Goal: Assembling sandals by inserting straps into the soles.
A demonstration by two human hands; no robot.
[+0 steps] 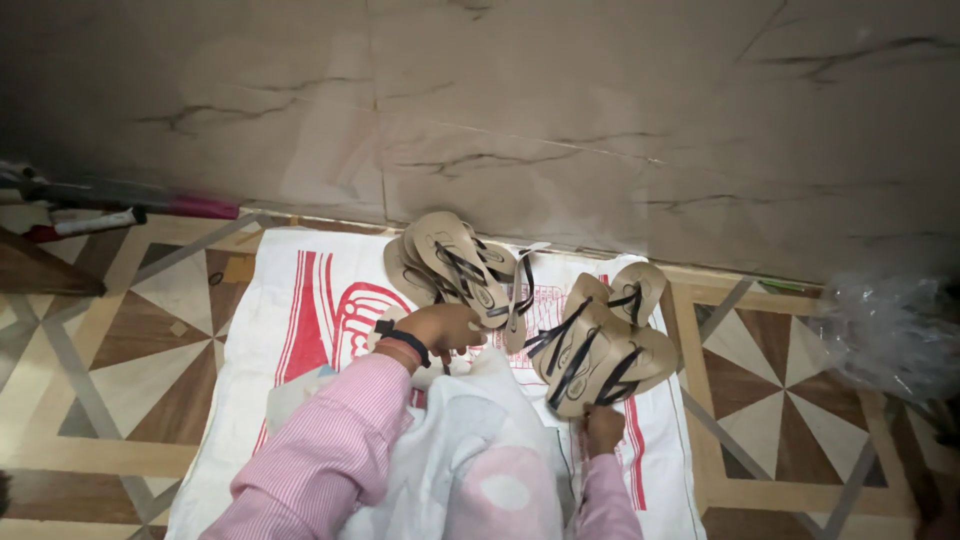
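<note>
Two heaps of tan flip-flops with black straps lie on a white woven sack with red print (300, 300) spread on the floor. My left hand (440, 328), in a pink striped sleeve with a dark wristband, grips the straps of the left heap (455, 265). My right hand (603, 428) is closed at the lower edge of the right heap (600, 350), holding a sandal there. A white plastic bag with a pink patch (480, 460) bulges between my arms, its mouth near my left hand.
A marble wall (560, 110) rises just behind the sack. Patterned floor tiles (110, 350) surround it. A red-capped marker and a rod (100, 215) lie at far left. Crumpled clear plastic (890, 330) sits at the right.
</note>
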